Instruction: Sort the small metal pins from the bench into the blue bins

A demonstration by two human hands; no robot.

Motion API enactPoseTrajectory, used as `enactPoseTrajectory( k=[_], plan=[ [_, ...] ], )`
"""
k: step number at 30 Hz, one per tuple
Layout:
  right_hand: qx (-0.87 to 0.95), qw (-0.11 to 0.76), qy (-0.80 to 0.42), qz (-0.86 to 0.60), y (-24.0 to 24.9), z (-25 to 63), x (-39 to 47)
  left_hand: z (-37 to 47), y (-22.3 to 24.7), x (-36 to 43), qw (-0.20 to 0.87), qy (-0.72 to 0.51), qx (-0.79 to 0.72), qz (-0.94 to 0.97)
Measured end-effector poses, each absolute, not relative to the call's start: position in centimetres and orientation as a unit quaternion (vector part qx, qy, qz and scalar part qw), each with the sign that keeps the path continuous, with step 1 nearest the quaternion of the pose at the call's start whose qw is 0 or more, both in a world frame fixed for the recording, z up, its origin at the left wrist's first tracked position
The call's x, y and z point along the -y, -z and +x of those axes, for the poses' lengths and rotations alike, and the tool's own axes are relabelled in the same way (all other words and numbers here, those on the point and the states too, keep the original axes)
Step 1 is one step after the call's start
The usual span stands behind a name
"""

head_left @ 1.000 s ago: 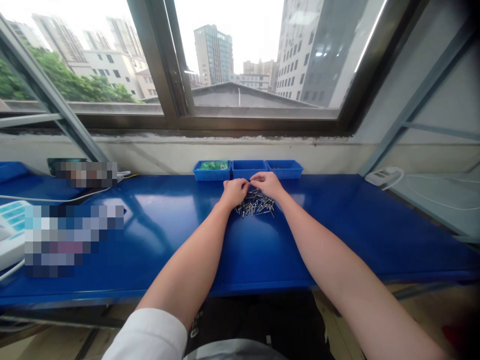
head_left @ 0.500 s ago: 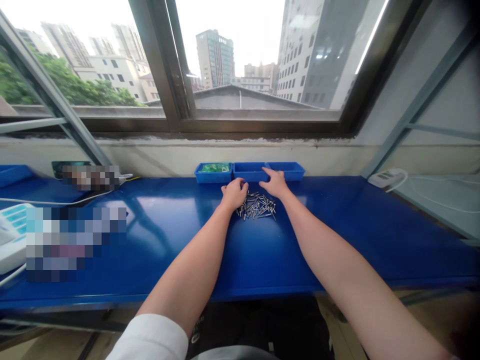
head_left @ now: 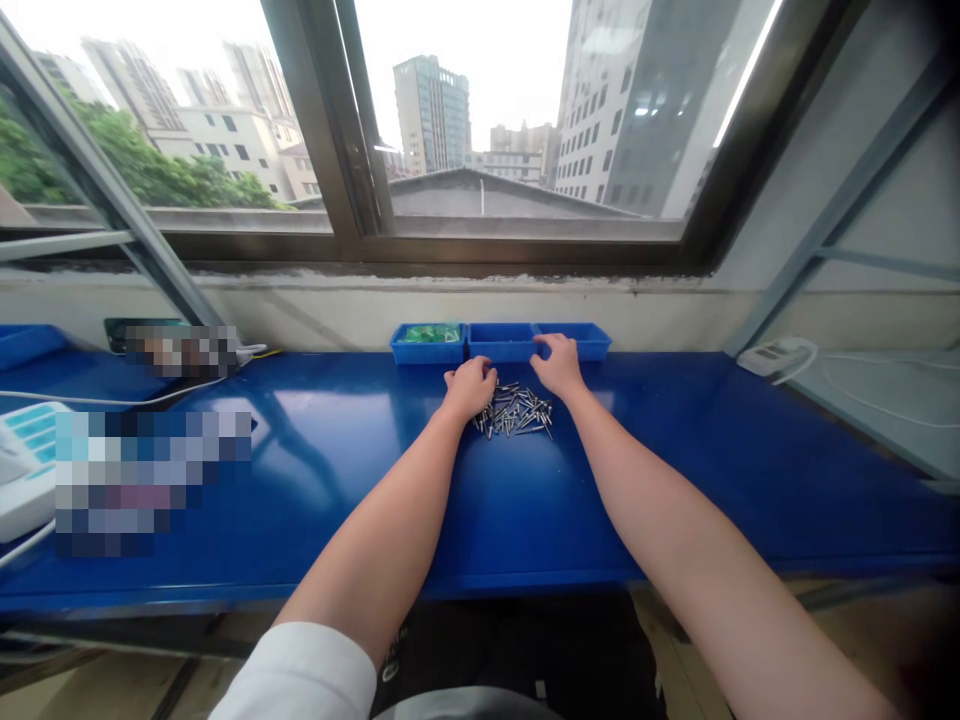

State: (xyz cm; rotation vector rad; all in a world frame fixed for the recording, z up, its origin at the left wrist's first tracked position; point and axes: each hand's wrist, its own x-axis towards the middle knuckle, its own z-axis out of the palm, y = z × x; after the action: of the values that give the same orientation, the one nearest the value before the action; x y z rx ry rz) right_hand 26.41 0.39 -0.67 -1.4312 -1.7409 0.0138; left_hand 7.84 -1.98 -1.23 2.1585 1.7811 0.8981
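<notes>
The metal pins (head_left: 519, 413) lie in a loose, criss-crossed heap between the two hands and a little nearer the body. They look thin, hard and stiff; each is likely light and not fragile, but smooth enough to roll or slip under a fingertip. One would best be pinched mid-shank, between thumb and forefinger, from the outer edge of the heap where fewer cross over it.

The left hand (head_left: 469, 388) rests at the heap's left edge, fingers curled downward; whether it grips a pin cannot be told. The right hand (head_left: 559, 365), up and right of the heap, has thumb and forefinger parted, with nothing visible between them.

Just beyond the right hand's fingers stand the middle tray (head_left: 499, 354) and the right tray (head_left: 598, 348). The left tray (head_left: 429, 353), beyond and left of the left hand, holds green stuff (head_left: 431, 333). Below everything spreads the glossy blue table (head_left: 495, 520).
</notes>
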Motion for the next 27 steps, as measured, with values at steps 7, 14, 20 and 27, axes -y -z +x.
enactPoseTrajectory(
  k=[7, 14, 20, 27],
  plan=[
    [0.767, 0.315, -0.101, -0.550, 0.8, 26.0, 0.4, 7.6, 1.7, 1.5, 0.088, -0.286, -0.579, 0.759],
    [0.803, 0.245, -0.127, -0.529, 0.7, 25.4, 0.5, 7.7, 1.6, 1.5, 0.089, -0.274, -0.580, 0.762],
    [0.806, 0.215, -0.133, -0.536, 0.9, 25.4, 0.2, 7.6, 1.4, 1.6, 0.090, -0.270, -0.583, 0.761],
    [0.793, 0.265, -0.121, -0.535, 0.9, 25.0, 0.5, 7.5, 1.3, 2.1, 0.088, -0.305, -0.537, 0.782]
  ],
)
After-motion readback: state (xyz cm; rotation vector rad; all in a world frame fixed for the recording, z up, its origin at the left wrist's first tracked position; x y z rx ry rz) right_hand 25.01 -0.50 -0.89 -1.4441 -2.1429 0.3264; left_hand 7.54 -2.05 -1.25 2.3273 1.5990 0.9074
